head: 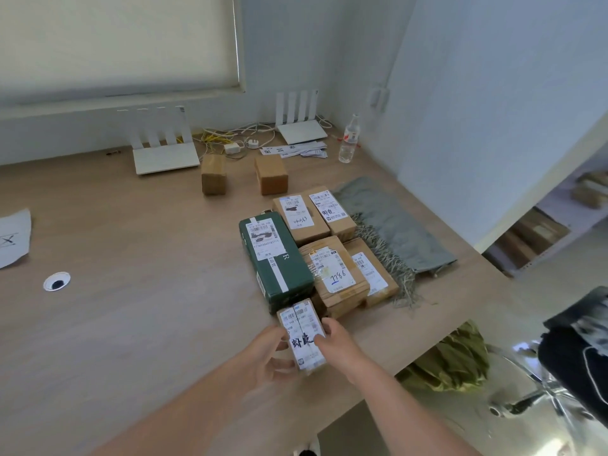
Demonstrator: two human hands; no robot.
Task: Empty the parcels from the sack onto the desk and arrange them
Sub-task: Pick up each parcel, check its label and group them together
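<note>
My left hand (pixel 273 352) & right hand (pixel 339 340) both grip a small labelled parcel (pixel 304 334), one on each long side, fingers curled round its edges, label w/ black handwriting facing up. It's lower centre of the frame, its far end just in front of the green box (pixel 273 258).

That green box is the biggest pkg, white label on top, lying lengthwise on the tabletop (pixel 131 241). Touching its right side is the 7786 parcel (pixel 335 274), brown cardboard w/ tape, and beside that the right-hand brown parcel (pixel 371 271). Behind those two, side by side: the 04563 parcel (pixel 299 218) and the far-right labelled parcel (pixel 332 209). All five packed tight in a block, centre-right.

A grey fringed cloth (pixel 391 225) lies flat to the right of the block, its fringe against the parcels.

Further up the frame, apart from the block, two plain boxes stand w/ a gap btwn them: left plain box (pixel 214 174), right plain box (pixel 271 174).

Along the back wall: left router (pixel 164 153), right router (pixel 301 126), loose cables btwn them, paper slips (pixel 296 149), a water bottle (pixel 349 139) upright.

Left edge: a paper sheet (pixel 13 238); below it a cable hole (pixel 56 281).

Lower right, below the tabletop edge on the floor, a crumpled green sack (pixel 450 360); blurred, so prob. the sack, not certain.
</note>
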